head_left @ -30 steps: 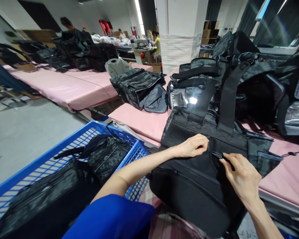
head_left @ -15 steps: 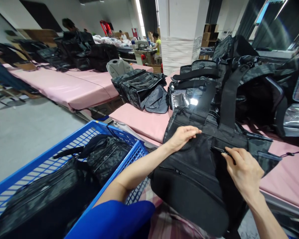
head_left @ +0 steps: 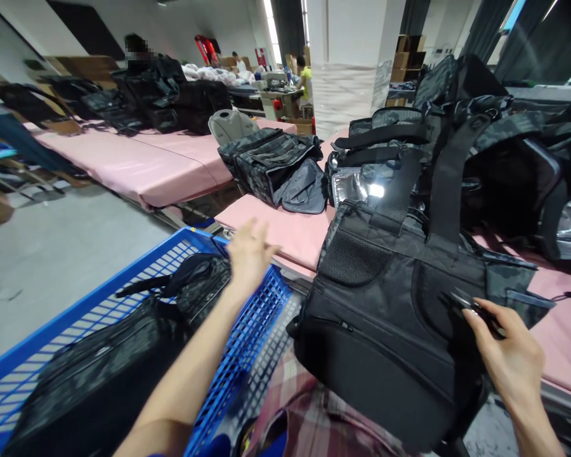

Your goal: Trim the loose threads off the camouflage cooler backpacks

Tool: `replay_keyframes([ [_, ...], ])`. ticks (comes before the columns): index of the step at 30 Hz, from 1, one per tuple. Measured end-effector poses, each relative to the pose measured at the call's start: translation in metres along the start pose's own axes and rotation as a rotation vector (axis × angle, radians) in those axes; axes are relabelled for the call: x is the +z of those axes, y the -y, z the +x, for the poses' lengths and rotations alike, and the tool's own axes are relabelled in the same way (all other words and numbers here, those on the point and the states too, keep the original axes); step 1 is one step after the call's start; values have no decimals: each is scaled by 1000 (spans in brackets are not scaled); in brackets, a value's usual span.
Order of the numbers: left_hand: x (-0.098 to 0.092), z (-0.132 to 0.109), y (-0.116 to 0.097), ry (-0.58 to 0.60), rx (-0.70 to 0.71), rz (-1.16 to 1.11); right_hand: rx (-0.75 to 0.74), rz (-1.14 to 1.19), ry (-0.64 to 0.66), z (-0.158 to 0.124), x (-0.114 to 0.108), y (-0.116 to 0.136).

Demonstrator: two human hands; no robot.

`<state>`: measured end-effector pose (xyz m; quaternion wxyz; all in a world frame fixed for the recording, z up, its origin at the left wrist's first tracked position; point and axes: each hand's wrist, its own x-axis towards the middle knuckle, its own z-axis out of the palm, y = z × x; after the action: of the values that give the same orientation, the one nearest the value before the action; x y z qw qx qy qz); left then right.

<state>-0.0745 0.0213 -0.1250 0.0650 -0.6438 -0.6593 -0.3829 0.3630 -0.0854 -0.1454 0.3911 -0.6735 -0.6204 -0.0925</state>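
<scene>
A black backpack (head_left: 385, 304) with mesh back panels lies in front of me, its back side up and its straps reaching toward the far side. Over its right part, my right hand (head_left: 509, 343) is closed around small thread snips (head_left: 471, 304), whose pointed metal blades aim left just above the mesh. My left hand (head_left: 250, 254), slightly blurred, is off the backpack with fingers spread and nothing in them. It hovers at the near right corner of a blue plastic crate (head_left: 261, 317). Dark camouflage bags (head_left: 109, 349) fill that crate.
Pink-covered tables (head_left: 280, 231) run ahead and to the left. A camouflage bag (head_left: 276, 165) and more bags with silver lining (head_left: 349, 184) lie beyond the backpack. A white pillar (head_left: 342, 70) stands behind. Other people (head_left: 304, 79) are in the background.
My left hand has left the backpack and swung left toward the crate, its fingers opening out. My right hand, with the snips, has shifted a little right and down.
</scene>
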Motion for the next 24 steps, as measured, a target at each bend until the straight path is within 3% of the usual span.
replay_keyframes([
  [4, 57, -33, -127, 246, 538, -133, -313, -191, -97, 19, 13, 23],
  [6, 82, -47, -175, 295, 596, -151, -424, -303, -138, 25, 16, 28],
  [8, 97, -54, -202, 355, 559, -94, -472, -366, -162, 26, 18, 29],
  [12, 99, -52, -203, 491, 510, -128, -511, -433, -180, 27, 20, 31],
  [14, 94, -45, -196, 595, 418, -352, -535, -457, -174, 29, 22, 34],
  [18, 85, -31, -186, 793, 54, -960, -574, -474, -161, 33, 24, 40],
  [21, 85, -27, -184, 816, -121, -1196, -572, -470, -156, 35, 22, 43],
  [24, 85, -26, -183, 809, -144, -1265, -597, -488, -160, 36, 19, 49],
])
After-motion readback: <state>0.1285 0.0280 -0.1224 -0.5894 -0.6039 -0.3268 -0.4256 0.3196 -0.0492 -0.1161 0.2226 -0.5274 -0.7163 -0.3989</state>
